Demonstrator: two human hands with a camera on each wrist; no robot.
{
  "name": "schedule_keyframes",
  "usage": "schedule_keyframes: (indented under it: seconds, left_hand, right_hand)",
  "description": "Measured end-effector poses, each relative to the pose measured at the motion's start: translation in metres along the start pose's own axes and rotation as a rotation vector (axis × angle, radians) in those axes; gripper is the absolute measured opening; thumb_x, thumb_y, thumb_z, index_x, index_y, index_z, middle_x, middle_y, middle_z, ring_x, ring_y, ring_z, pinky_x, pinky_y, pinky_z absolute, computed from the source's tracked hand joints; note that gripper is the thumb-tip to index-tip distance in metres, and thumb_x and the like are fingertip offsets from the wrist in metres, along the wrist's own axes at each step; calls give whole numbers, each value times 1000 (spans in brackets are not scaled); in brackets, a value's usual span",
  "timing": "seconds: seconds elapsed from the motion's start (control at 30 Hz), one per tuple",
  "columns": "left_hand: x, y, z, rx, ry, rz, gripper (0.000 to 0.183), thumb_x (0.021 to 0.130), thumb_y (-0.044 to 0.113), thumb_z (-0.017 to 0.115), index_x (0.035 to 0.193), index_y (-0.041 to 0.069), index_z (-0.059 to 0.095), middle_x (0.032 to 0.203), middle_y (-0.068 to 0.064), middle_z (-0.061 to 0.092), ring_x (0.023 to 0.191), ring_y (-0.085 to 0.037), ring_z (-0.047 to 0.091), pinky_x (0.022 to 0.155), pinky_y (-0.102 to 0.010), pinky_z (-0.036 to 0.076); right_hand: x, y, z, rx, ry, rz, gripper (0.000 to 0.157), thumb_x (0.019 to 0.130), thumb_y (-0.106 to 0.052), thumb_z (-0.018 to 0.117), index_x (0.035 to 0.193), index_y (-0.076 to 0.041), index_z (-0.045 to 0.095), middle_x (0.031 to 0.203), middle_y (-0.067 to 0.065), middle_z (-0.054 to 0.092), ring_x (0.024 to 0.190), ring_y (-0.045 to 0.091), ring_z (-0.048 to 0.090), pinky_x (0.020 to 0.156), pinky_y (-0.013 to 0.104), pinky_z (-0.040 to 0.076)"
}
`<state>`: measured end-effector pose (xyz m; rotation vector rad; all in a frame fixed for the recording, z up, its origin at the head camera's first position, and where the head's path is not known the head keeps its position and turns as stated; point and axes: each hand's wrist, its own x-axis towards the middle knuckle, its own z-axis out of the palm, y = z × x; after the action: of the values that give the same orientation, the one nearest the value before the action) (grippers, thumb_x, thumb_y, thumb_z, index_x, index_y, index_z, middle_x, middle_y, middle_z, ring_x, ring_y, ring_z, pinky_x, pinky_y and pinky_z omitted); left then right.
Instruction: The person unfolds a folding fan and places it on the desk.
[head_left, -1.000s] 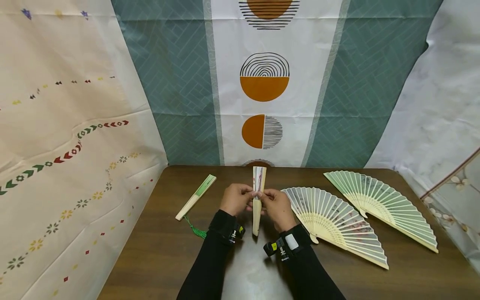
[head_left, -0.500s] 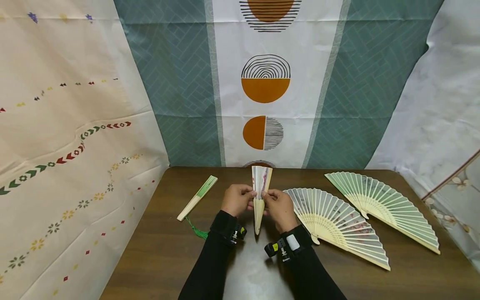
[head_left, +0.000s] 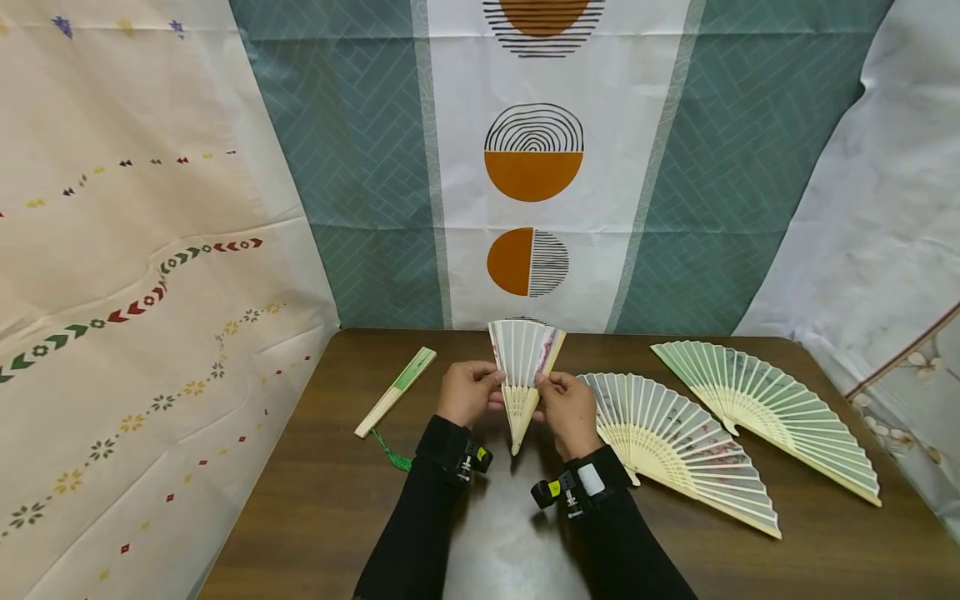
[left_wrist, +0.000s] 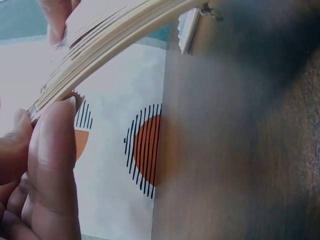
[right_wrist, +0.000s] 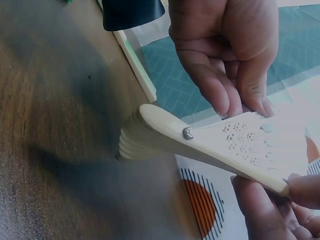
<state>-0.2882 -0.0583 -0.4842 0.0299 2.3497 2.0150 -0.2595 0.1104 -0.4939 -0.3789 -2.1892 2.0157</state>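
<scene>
A partly spread white folding fan (head_left: 525,354) with pale ribs is held up over the table, its pivot end pointing down towards me. My left hand (head_left: 467,393) pinches its left edge between thumb and fingers. On the opposite edge, my right hand (head_left: 568,412) pinches the outer rib. Up close in the right wrist view, the fan's metal pivot (right_wrist: 188,133) and pierced ribs show, with the left hand (right_wrist: 225,45) above and the right hand (right_wrist: 270,210) below. The left wrist view catches the stacked ribs (left_wrist: 120,45) edge-on beside the left thumb (left_wrist: 52,145).
Left of the hands lies a folded green fan (head_left: 395,393) with a green tassel (head_left: 393,454). On the right, a spread white fan (head_left: 660,442) and a spread green fan (head_left: 772,408) lie on the brown table (head_left: 300,517). Patterned cloth (head_left: 375,167) hangs behind.
The held fan has gone from nearly folded to a narrow wedge. My hands have moved slightly apart, both keeping their pinch on its edges.
</scene>
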Motion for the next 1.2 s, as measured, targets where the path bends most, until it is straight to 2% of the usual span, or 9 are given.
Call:
schedule_keyframes:
  seconds: [0.17, 0.23, 0.37, 0.5, 0.67, 0.83, 1.1, 1.2]
  left_hand:
    - [2, -2, -1, -19, 6, 10, 17, 110, 2, 73, 120, -10, 81, 99, -18, 82, 64, -10, 74, 70, -40, 76]
    - [2, -3, -1, -44, 13, 10, 18, 110, 1, 72, 121, -11, 81, 96, -16, 81, 63, -10, 74, 68, -38, 75]
    - [2, -5, -4, -113, 35, 5, 19, 110, -2, 71, 122, -14, 79, 91, -11, 77, 63, -13, 75, 65, -32, 74]
    - [3, -5, -6, -175, 49, -1, 19, 110, -4, 70, 123, -16, 78, 88, -8, 75, 61, -11, 74, 62, -27, 72]
    - [4, -5, -7, -236, 67, -4, 21, 111, -4, 68, 126, -17, 76, 87, -6, 74, 61, -8, 74, 62, -28, 72]
    - [5, -6, -7, -286, 87, -11, 23, 112, -5, 66, 129, -18, 75, 89, -6, 75, 63, -9, 75, 62, -26, 71]
    - [5, -7, -8, -338, 120, -18, 24, 113, -1, 66, 131, -16, 74, 93, -6, 74, 64, -10, 77, 66, -35, 75]
    - [6, -7, -8, -363, 129, -28, 24, 113, -2, 66, 131, -16, 74, 94, -5, 71, 64, -10, 77, 65, -32, 74]
  right_hand:
    - [2, 2, 1, 19, 30, -12, 26, 112, -15, 73, 120, 9, 79, 97, 9, 81, 78, 6, 68, 59, 30, 70]
    - [2, 2, 1, 45, 36, -12, 26, 112, -14, 73, 121, 10, 78, 96, 6, 79, 77, 6, 68, 59, 31, 70]
    - [3, 2, 0, 124, 52, -6, 27, 114, -12, 70, 124, 13, 75, 91, 3, 77, 75, 7, 67, 56, 26, 69]
    - [3, 2, -1, 168, 68, -15, 30, 115, -13, 69, 125, 15, 74, 89, 5, 77, 74, 7, 67, 56, 22, 67]
    - [3, 2, -2, 182, 84, -19, 32, 116, -16, 69, 126, 14, 73, 94, 11, 81, 74, 5, 72, 59, 22, 68]
    - [5, 2, -3, 227, 100, -14, 30, 116, -13, 67, 126, 15, 71, 88, 5, 76, 74, 6, 71, 63, 27, 72]
    - [7, 2, -5, 274, 127, 0, 32, 117, -13, 65, 129, 16, 69, 84, 0, 68, 73, 6, 69, 60, 20, 68]
    - [7, 0, -6, 283, 137, 4, 33, 117, -14, 65, 131, 16, 69, 84, 0, 67, 73, 5, 70, 60, 19, 68]
